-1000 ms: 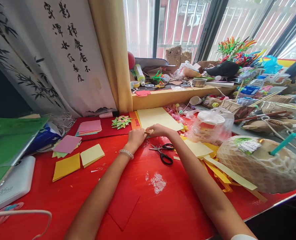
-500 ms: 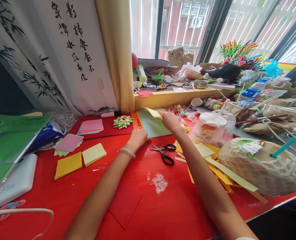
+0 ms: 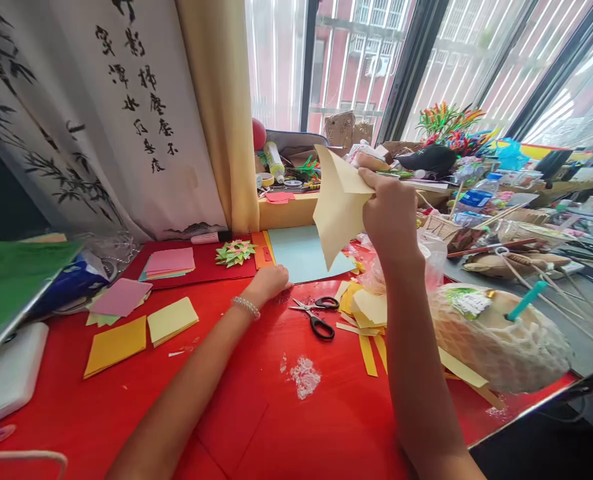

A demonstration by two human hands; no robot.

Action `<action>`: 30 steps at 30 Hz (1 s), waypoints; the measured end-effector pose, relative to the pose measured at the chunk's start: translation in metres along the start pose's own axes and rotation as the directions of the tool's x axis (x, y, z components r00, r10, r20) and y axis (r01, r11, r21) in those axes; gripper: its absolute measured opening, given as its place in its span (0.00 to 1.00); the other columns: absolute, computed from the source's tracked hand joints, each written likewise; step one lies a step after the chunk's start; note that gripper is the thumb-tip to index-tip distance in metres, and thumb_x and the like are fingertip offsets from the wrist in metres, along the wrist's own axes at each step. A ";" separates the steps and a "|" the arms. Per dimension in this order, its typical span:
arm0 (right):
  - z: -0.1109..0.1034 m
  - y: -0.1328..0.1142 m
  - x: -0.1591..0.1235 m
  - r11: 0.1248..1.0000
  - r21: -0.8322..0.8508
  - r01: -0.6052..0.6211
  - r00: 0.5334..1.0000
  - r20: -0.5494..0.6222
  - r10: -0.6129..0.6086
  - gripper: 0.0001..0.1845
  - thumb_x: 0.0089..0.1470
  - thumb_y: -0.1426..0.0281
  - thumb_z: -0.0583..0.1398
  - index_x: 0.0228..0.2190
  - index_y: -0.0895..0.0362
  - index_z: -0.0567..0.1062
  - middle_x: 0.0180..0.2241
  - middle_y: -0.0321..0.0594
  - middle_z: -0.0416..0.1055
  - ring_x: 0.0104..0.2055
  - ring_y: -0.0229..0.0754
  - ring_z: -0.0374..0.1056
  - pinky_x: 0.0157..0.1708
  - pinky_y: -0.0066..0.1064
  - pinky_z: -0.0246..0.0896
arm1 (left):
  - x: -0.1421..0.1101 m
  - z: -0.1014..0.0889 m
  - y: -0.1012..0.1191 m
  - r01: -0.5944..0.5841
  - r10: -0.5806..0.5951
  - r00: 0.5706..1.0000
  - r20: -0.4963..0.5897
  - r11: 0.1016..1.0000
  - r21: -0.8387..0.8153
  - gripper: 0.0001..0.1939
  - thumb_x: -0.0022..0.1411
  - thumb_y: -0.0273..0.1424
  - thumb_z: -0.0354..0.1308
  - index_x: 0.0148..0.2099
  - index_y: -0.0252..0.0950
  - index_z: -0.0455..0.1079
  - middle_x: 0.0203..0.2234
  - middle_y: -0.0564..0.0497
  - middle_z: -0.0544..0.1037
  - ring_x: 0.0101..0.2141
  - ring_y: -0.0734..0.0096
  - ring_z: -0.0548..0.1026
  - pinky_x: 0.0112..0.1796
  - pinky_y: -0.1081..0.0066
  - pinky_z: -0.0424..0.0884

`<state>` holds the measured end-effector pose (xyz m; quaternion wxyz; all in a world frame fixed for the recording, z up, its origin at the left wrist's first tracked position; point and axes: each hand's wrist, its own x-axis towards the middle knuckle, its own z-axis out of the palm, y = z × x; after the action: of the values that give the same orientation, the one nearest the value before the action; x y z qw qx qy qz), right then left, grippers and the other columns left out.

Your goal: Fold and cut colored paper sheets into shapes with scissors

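Observation:
My right hand (image 3: 389,210) is raised above the red table (image 3: 186,400) and pinches a pale yellow sheet of paper (image 3: 337,208) by its top edge, so the sheet hangs in the air. My left hand (image 3: 270,281) rests fingers down on the table at the near corner of a light blue sheet (image 3: 299,252), with a bead bracelet on its wrist. Black-handled scissors (image 3: 316,313) lie just right of the left hand.
Yellow paper strips (image 3: 369,333) and a netted melon (image 3: 496,333) sit at the right. Stacks of coloured squares (image 3: 141,313) and a folded paper star (image 3: 235,252) lie to the left. A cluttered window ledge (image 3: 286,207) runs behind.
My right hand has lifted the pale yellow sheet off the pile and up into the air, uncovering the light blue sheet. The left hand stays pressed at the pile's near corner.

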<state>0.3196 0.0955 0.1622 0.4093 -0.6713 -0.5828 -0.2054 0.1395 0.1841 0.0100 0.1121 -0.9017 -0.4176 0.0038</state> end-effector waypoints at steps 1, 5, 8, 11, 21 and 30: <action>-0.005 -0.003 -0.001 1.000 0.023 -0.020 0.999 -0.035 0.021 0.28 0.50 0.79 0.46 0.52 0.62 0.68 0.43 0.51 0.73 0.45 0.49 0.67 0.42 0.39 0.60 | 0.005 -0.001 -0.003 -0.043 0.043 0.999 0.018 0.999 -0.001 0.18 0.61 0.38 0.51 0.41 0.26 0.70 0.34 0.36 0.75 0.35 0.56 0.75 0.32 0.67 0.68; -0.021 -0.008 -0.001 0.994 0.083 -0.065 0.988 -0.135 0.076 0.30 0.49 0.80 0.44 0.53 0.61 0.67 0.46 0.51 0.71 0.47 0.49 0.67 0.42 0.37 0.61 | 0.020 -0.001 -0.006 -0.143 0.142 0.988 0.055 0.990 0.005 0.12 0.58 0.31 0.53 0.40 0.27 0.70 0.29 0.37 0.76 0.33 0.56 0.76 0.31 0.66 0.68; -0.031 -0.005 -0.001 0.993 0.099 -0.070 0.974 -0.208 0.089 0.30 0.50 0.80 0.43 0.53 0.61 0.67 0.49 0.49 0.69 0.49 0.49 0.66 0.44 0.38 0.61 | 0.027 0.004 0.002 -0.152 0.151 0.987 0.057 0.988 0.009 0.11 0.60 0.26 0.50 0.41 0.26 0.70 0.28 0.39 0.76 0.33 0.58 0.76 0.33 0.64 0.69; -0.042 -0.002 -0.003 0.990 0.129 -0.063 0.961 -0.262 0.095 0.30 0.51 0.81 0.43 0.53 0.57 0.66 0.50 0.43 0.68 0.51 0.46 0.65 0.46 0.38 0.61 | 0.034 0.009 0.012 -0.097 0.097 0.994 0.046 0.995 -0.006 0.11 0.63 0.29 0.49 0.44 0.28 0.68 0.31 0.45 0.75 0.33 0.66 0.75 0.36 0.63 0.70; -0.069 -0.004 -0.018 0.925 0.329 0.190 0.975 -0.172 -0.139 0.25 0.51 0.81 0.49 0.47 0.54 0.73 0.50 0.34 0.69 0.53 0.41 0.64 0.51 0.36 0.61 | 0.059 -0.001 -0.029 0.238 -0.244 0.970 -0.006 0.949 -0.206 0.14 0.62 0.36 0.52 0.47 0.33 0.66 0.39 0.47 0.72 0.37 0.69 0.73 0.37 0.64 0.71; -0.043 -0.019 -0.022 0.939 0.225 0.260 0.756 0.558 -0.343 0.30 0.44 0.85 0.50 0.40 0.46 0.77 0.54 0.30 0.65 0.48 0.45 0.67 0.41 0.33 0.64 | 0.062 -0.038 -0.090 0.347 -0.401 0.914 -0.058 0.849 -0.397 0.15 0.62 0.36 0.52 0.46 0.32 0.67 0.40 0.48 0.73 0.39 0.66 0.73 0.39 0.63 0.71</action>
<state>0.3047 0.0475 0.1769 0.2135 -0.5698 -0.7935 -0.0106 0.1160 0.2798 0.0707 -0.0368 -0.8053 -0.5693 -0.1614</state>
